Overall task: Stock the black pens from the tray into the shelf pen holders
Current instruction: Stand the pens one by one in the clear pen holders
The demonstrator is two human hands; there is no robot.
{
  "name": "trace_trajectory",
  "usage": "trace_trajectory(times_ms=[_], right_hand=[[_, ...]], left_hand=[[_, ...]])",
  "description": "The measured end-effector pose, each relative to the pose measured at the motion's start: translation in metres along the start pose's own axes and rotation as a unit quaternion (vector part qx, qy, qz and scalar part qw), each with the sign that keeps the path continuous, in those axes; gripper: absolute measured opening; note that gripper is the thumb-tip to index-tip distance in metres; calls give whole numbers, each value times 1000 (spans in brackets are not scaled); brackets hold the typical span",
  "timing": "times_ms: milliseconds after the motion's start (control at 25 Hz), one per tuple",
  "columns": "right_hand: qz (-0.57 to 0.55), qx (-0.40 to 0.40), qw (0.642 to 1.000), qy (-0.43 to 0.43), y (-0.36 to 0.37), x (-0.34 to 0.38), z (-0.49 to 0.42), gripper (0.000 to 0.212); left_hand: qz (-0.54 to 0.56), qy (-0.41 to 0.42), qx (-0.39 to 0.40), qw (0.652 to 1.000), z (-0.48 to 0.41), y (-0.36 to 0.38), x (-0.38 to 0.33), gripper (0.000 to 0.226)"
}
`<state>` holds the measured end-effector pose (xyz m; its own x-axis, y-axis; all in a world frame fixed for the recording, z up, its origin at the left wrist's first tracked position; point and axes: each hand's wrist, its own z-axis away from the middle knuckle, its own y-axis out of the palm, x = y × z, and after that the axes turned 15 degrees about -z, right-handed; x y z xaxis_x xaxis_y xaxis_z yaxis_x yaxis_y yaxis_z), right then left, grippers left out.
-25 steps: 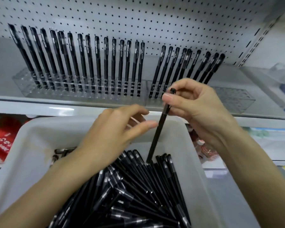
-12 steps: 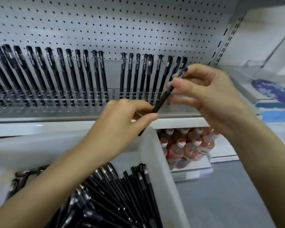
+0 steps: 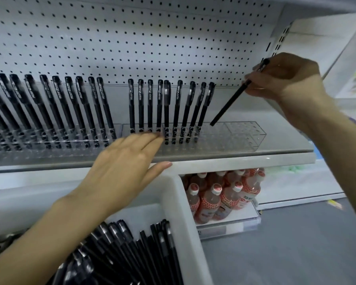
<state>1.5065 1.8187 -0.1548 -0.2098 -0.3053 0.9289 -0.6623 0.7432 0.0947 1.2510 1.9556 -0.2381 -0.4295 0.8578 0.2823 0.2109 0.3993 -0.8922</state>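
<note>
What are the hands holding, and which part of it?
The right hand pinches one black pen near its capped top end, tip slanting down toward the clear pen holder. The left hand holds nothing, fingers straight.

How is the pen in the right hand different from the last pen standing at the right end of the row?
The held pen slants steeply; the last standing pen leans only slightly. The right hand pinches the held pen; no hand touches the standing pen. The standing pen's lower end sits inside the clear holder; the held pen's is only at its top. Both are slim and black, cap end up.
</note>
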Motion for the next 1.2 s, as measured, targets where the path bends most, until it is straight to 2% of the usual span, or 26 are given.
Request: trace_trajectory(times_ms=[240,440,600,800,1000,1120,1200], right_hand=[[25,53,998,-20,9,-9,-15,17],[55,117,991,24,15,-16,-21,22],[138,167,974,65,23,-24,-21,28],[153,173,970,83,26,-27,-23,23],[197,177,960,93,23,-25,-19,30],[274,161,945,78,15,-14,-7,34],[308,149,938,55,14,-4,7,36]], left_hand=[[35,9,18,999,3,1,2,67],[22,21,19,999,1,0,2,71],[15,16,24,999,1,1,1,74],[24,12,45,999,0,1,0,79],[33,8,41,999,-2,-2,0,84],[102,-6,89,991,0,-2,-4,92],[140,-16,79,987,4,-6,-4,90]])
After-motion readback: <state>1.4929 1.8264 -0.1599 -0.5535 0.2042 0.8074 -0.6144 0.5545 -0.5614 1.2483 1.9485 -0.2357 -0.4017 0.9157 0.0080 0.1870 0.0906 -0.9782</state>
